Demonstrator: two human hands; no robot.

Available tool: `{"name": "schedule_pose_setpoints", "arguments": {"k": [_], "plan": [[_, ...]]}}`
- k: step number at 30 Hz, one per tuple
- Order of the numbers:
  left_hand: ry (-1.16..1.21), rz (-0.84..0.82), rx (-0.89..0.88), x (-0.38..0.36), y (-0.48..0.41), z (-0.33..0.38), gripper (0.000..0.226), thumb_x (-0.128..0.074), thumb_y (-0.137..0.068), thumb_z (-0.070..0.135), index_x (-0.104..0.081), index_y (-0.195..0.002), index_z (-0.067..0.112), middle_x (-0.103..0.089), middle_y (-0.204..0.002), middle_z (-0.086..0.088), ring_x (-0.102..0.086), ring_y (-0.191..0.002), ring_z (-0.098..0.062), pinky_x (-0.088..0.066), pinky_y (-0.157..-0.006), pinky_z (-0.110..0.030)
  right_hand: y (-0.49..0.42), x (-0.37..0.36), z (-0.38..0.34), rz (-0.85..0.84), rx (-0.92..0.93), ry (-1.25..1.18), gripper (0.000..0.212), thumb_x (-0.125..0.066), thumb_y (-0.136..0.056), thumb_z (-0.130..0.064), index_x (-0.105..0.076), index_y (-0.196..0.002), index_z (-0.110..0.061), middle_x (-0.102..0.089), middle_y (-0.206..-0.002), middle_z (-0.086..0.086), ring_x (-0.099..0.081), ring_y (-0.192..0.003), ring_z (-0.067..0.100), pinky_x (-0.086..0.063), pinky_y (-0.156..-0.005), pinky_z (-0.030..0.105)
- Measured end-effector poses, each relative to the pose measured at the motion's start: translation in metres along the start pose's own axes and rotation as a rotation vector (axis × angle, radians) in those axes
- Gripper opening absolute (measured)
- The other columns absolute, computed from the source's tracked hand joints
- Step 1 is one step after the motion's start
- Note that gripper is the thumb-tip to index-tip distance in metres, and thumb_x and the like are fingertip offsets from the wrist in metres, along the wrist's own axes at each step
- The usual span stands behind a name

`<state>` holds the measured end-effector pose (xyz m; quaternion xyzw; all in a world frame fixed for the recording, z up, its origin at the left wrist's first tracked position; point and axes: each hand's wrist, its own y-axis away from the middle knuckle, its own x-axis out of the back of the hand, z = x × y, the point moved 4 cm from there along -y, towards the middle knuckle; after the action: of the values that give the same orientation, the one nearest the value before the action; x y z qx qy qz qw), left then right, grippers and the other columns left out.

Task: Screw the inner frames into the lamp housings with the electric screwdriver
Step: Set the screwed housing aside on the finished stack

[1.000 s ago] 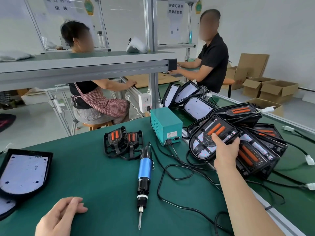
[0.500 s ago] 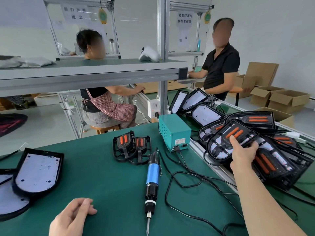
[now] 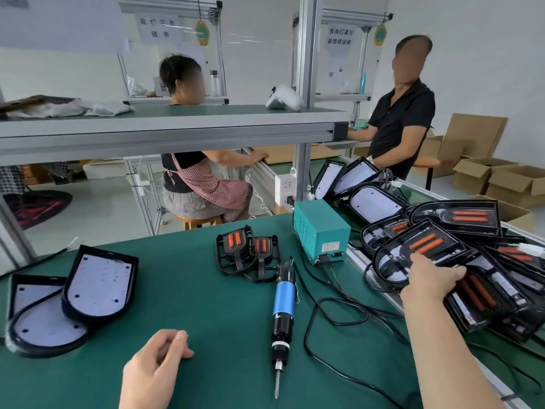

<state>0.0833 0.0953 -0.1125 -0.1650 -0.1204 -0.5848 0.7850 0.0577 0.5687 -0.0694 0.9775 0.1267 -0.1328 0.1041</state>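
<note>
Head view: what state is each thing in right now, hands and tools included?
electric screwdriver, lying unheld on the mat, bit toward the person.
inner frames, two loose on the mat, overlapping, not fitted.
lamp housing, on top of other housings at right, gripped at its near edge.
right hand, grips that lamp housing.
left hand, rests on the mat, holding nothing.
power box, cable plugged into its front.

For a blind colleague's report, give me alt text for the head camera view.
The person's right hand grips a black lamp housing on the right of the green table, while the left hand rests on the table beside a blue electric screwdriver lying flat.
</note>
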Motion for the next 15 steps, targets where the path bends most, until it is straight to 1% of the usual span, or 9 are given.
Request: {"name": "schedule_pose_setpoints", "arguments": {"k": [3, 5, 6, 7, 8, 9, 11, 13, 15], "plan": [[0.010, -0.002, 0.010, 0.000, 0.000, -0.002, 0.017, -0.064, -0.097, 0.022, -0.073, -0.083, 0.020, -0.076, -0.069, 0.009, -0.069, -0.084, -0.015, -0.037, -0.064, 0.000, 0.026, 0.001, -0.004, 0.033, 0.066, -0.051, 0.083, -0.065, -0.089, 0.000, -0.021, -0.158, -0.012, -0.029, -0.155, 0.010, -0.053, -0.123, 0.024, -0.050, -0.103, 0.036], [0.008, -0.005, 0.016, -0.002, 0.000, -0.003, 0.017, -0.064, -0.097, 0.022, -0.073, -0.082, 0.020, -0.076, -0.069, 0.010, -0.068, -0.081, -0.014, -0.038, -0.063, -0.002, 0.050, -0.004, -0.006, 0.013, 0.163, -0.074, 0.073, -0.063, -0.088, 0.004, -0.032, -0.153, -0.009, -0.032, -0.151, 0.008, -0.055, -0.117, 0.023, -0.051, -0.104, 0.038], [0.004, -0.007, 0.015, -0.003, 0.000, -0.003, 0.017, -0.064, -0.097, 0.023, -0.072, -0.082, 0.021, -0.075, -0.069, 0.010, -0.067, -0.079, -0.011, -0.038, -0.063, -0.004, 0.064, -0.010, -0.004, -0.032, 0.200, -0.057, 0.069, -0.062, -0.088, 0.005, -0.036, -0.151, -0.008, -0.033, -0.150, 0.008, -0.054, -0.119, 0.023, -0.049, -0.105, 0.036], [0.002, -0.010, 0.015, -0.004, 0.000, -0.003, 0.018, -0.064, -0.097, 0.024, -0.072, -0.081, 0.022, -0.075, -0.069, 0.011, -0.064, -0.075, -0.004, -0.040, -0.064, -0.006, 0.079, -0.019, -0.001, -0.110, 0.225, -0.015, 0.066, -0.061, -0.089, 0.005, -0.039, -0.149, -0.009, -0.034, -0.151, 0.008, -0.052, -0.124, 0.022, -0.045, -0.107, 0.033], [0.003, -0.011, 0.017, -0.004, 0.000, -0.003, 0.018, -0.064, -0.097, 0.025, -0.072, -0.081, 0.022, -0.075, -0.070, 0.011, -0.063, -0.073, -0.001, -0.042, -0.066, -0.009, 0.095, -0.030, 0.003, -0.220, 0.253, 0.044, 0.062, -0.061, -0.091, 0.004, -0.042, -0.147, -0.011, -0.036, -0.150, 0.006, -0.049, -0.130, 0.022, -0.042, -0.110, 0.033], [0.005, -0.009, 0.022, -0.004, 0.000, -0.003, 0.018, -0.063, -0.097, 0.026, -0.071, -0.081, 0.023, -0.075, -0.070, 0.011, -0.062, -0.073, 0.001, -0.043, -0.068, -0.015, 0.112, -0.044, 0.008, -0.352, 0.297, 0.124, 0.057, -0.061, -0.092, 0.002, -0.046, -0.144, -0.013, -0.040, -0.145, 0.003, -0.048, -0.132, 0.022, -0.042, -0.111, 0.036], [0.015, -0.006, 0.030, -0.005, 0.000, -0.003, 0.019, -0.063, -0.098, 0.026, -0.071, -0.081, 0.023, -0.075, -0.072, 0.011, -0.061, -0.069, -0.003, -0.044, -0.067, -0.020, 0.146, -0.071, 0.021, -0.640, 0.440, 0.360, 0.046, -0.062, -0.092, -0.002, -0.054, -0.135, -0.015, -0.047, -0.133, -0.003, -0.049, -0.130, 0.021, -0.042, -0.109, 0.036], [0.032, -0.014, 0.030, -0.006, 0.001, -0.001, 0.019, -0.063, -0.098, 0.025, -0.070, -0.080, 0.022, -0.075, -0.072, 0.009, -0.058, -0.061, -0.009, -0.042, -0.060, -0.016, 0.178, -0.096, 0.039, -0.917, 0.602, 0.625, 0.041, -0.062, -0.093, -0.006, -0.059, -0.133, -0.015, -0.052, -0.138, -0.001, -0.044, -0.136, 0.020, -0.034, -0.116, 0.036], [0.038, -0.026, 0.023, -0.005, 0.002, 0.002, 0.020, -0.062, -0.098, 0.025, -0.069, -0.080, 0.021, -0.075, -0.072, 0.007, -0.048, -0.050, -0.006, -0.040, -0.053, -0.014, 0.203, -0.118, 0.059, -1.099, 0.775, 0.865, 0.041, -0.060, -0.096, -0.012, -0.060, -0.137, -0.013, -0.051, -0.146, 0.001, -0.039, -0.142, 0.021, -0.025, -0.122, 0.037]]}}
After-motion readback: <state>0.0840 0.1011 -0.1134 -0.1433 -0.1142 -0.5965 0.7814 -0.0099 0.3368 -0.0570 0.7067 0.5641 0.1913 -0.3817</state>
